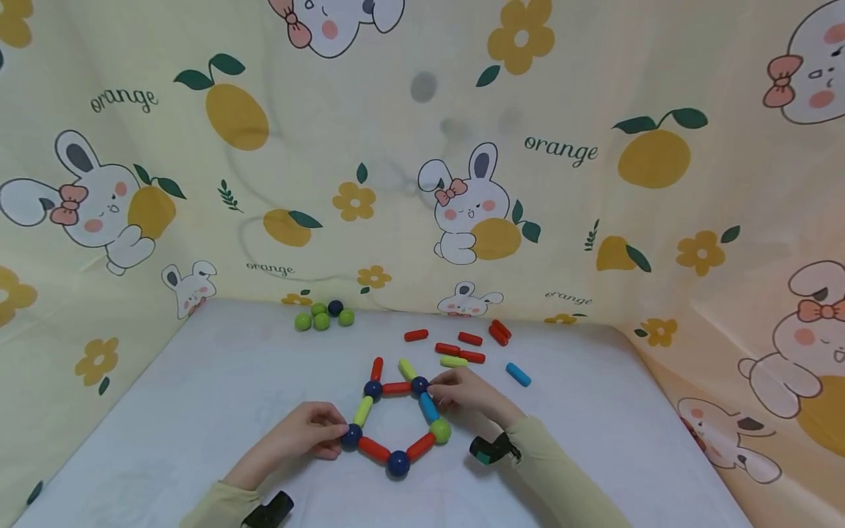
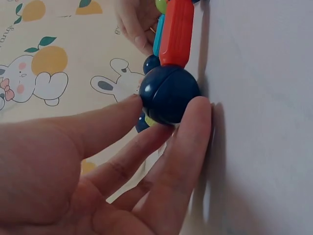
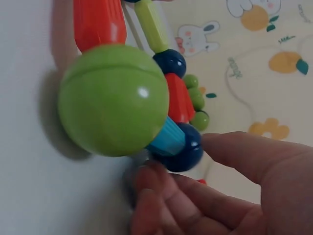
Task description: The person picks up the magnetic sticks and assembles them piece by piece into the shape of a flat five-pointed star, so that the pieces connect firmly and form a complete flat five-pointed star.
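Observation:
On the white tabletop lies a closed ring of magnetic rods and balls. My left hand (image 1: pixel 310 431) pinches the navy ball (image 2: pixel 169 94) at its left corner between thumb and fingers. At the far right corner, the thumb and fingers of my right hand (image 1: pixel 462 391) hold another navy ball (image 1: pixel 419 386). A blue rod (image 1: pixel 429 408) runs from that ball to a green ball (image 3: pixel 113 100). Red rods (image 1: pixel 374 449) meet at the near navy ball (image 1: pixel 398 464). From the far side, a red rod (image 1: pixel 377 368) and a yellow-green rod (image 1: pixel 406 368) stick out beyond the ring.
Several loose red rods (image 1: pixel 416 335) lie toward the back, along with a yellow-green rod (image 1: pixel 453 361) and a blue rod (image 1: pixel 518 374). Green balls (image 1: pixel 321 321) and one navy ball (image 1: pixel 335 308) cluster at the back left. A printed cloth (image 1: pixel 396 132) hangs behind the table.

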Available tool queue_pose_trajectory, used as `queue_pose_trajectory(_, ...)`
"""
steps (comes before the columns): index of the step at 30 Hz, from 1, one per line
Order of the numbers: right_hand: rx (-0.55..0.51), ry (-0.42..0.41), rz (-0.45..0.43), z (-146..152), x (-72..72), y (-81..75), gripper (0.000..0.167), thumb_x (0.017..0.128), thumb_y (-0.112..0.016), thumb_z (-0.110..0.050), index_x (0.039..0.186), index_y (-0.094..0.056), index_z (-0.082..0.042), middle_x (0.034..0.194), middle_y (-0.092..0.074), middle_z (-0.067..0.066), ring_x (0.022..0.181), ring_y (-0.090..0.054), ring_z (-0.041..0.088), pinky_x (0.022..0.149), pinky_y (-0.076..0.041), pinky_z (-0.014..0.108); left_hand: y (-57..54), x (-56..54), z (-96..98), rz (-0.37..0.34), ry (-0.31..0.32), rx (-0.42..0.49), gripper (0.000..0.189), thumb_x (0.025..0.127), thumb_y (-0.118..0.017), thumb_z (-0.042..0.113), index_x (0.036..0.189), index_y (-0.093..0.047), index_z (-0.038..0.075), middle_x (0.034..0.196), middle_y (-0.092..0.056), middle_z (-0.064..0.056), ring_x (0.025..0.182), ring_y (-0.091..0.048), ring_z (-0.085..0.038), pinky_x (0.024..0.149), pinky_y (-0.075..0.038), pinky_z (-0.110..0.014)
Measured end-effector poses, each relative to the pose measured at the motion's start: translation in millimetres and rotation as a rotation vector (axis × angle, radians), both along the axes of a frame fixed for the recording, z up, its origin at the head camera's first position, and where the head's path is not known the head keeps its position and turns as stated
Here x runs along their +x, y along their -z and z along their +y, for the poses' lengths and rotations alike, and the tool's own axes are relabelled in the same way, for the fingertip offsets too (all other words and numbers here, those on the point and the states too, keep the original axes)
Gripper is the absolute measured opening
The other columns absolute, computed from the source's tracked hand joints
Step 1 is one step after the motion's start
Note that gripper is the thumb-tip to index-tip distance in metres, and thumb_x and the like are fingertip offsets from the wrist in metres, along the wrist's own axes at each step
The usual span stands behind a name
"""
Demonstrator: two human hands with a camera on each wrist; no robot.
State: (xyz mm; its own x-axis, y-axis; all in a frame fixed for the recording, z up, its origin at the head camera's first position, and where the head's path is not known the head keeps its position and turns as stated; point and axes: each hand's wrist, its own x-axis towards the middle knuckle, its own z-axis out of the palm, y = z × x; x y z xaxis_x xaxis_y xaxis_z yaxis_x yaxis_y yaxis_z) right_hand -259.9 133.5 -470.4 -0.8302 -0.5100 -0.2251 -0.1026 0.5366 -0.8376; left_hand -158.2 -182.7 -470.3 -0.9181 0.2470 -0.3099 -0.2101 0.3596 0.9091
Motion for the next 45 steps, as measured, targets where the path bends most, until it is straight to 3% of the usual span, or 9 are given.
queue_pose_trajectory(11,0.041,-0.080,0.014,15,43.8,-18.9,0.036,0.089,-0.069,-0.023,0.116,-0.064,0.000,0.090,-0.063,0.003,0.074,-0.060,0.020,0.066,-0.054,0.034,-0.6,-1.1,3.2,-0.006,0.088,0.052,0.023,0.089,-0.069,0.017,0.103,-0.063,0.000,0.085,-0.063,-0.010,0.070,-0.065,-0.018,0.066,-0.057,-0.033)
queue_pose_trajectory(17,0.039,-0.046,0.053,19,51.8,-15.8,0.035,0.088,-0.070,-0.022,0.115,-0.064,-0.001,0.094,-0.063,0.003,0.079,-0.060,0.019,0.067,-0.054,0.032,-1.4,-4.2,2.4,-0.004,0.187,0.043,0.025,0.091,-0.067,0.023,0.102,-0.063,0.001,0.086,-0.064,-0.009,0.072,-0.065,-0.020,0.068,-0.057,-0.034)
queue_pose_trajectory(20,0.062,-0.027,0.068,20,53.9,-14.5,0.035,0.087,-0.071,-0.024,0.114,-0.065,-0.003,0.096,-0.063,0.002,0.083,-0.058,0.018,0.069,-0.053,0.032,-4.4,-13.8,-4.0,0.062,0.206,0.001,0.025,0.091,-0.066,0.026,0.101,-0.064,0.003,0.086,-0.064,-0.008,0.074,-0.064,-0.021,0.068,-0.056,-0.034)
queue_pose_trajectory(23,0.064,-0.015,0.068,21,55.8,-13.9,0.036,0.087,-0.071,-0.024,0.115,-0.065,-0.003,0.097,-0.063,0.002,0.085,-0.058,0.019,0.072,-0.053,0.033,-10.2,-30.8,-13.7,0.175,0.146,-0.037,0.028,0.089,-0.069,0.026,0.102,-0.064,0.002,0.091,-0.064,-0.008,0.077,-0.064,-0.023,0.069,-0.056,-0.036)
queue_pose_trajectory(30,0.060,-0.029,0.083,22,56.7,-12.9,0.034,0.087,-0.071,-0.022,0.115,-0.065,-0.003,0.099,-0.063,0.002,0.086,-0.059,0.019,0.073,-0.053,0.034,-16.5,-86.3,-42.5,0.456,-0.199,-0.094,0.042,0.085,-0.075,0.025,0.115,-0.059,0.001,0.113,-0.061,-0.018,0.100,-0.060,-0.027,0.080,-0.053,-0.037)
queue_pose_trajectory(32,0.064,-0.034,0.081,22,56.4,-12.6,0.034,0.087,-0.071,-0.022,0.115,-0.065,-0.003,0.098,-0.063,0.002,0.086,-0.059,0.019,0.074,-0.053,0.034,-15.3,-102.3,-51.2,0.531,-0.256,-0.087,0.045,0.084,-0.075,0.023,0.117,-0.057,-0.002,0.117,-0.059,-0.022,0.106,-0.058,-0.032,0.087,-0.051,-0.041)
queue_pose_trajectory(35,0.066,-0.037,0.076,23,56.5,-13.5,0.034,0.087,-0.071,-0.022,0.115,-0.065,-0.003,0.098,-0.063,0.001,0.085,-0.059,0.019,0.074,-0.053,0.034,-12.0,-122.6,-62.5,0.589,-0.282,-0.076,0.050,0.084,-0.075,0.019,0.122,-0.054,-0.005,0.122,-0.056,-0.025,0.114,-0.051,-0.038,0.096,-0.044,-0.048)
queue_pose_trajectory(38,0.062,-0.040,0.070,23,56.4,-14.8,0.034,0.088,-0.070,-0.021,0.116,-0.064,-0.002,0.097,-0.063,0.001,0.085,-0.058,0.019,0.074,-0.053,0.034,-6.9,-137.1,-72.7,0.594,-0.256,-0.097,0.055,0.084,-0.075,0.015,0.129,-0.050,-0.004,0.130,-0.051,-0.024,0.123,-0.043,-0.040,0.103,-0.035,-0.053)
queue_pose_trajectory(45,0.060,-0.053,0.065,23,55.7,-15.9,0.034,0.088,-0.070,-0.022,0.116,-0.064,-0.002,0.096,-0.062,0.001,0.085,-0.058,0.019,0.074,-0.052,0.033,5.9,-152.9,-88.4,0.541,-0.258,-0.156,0.053,0.088,-0.069,0.010,0.135,-0.047,0.000,0.140,-0.044,-0.019,0.133,-0.033,-0.039,0.108,-0.024,-0.056)
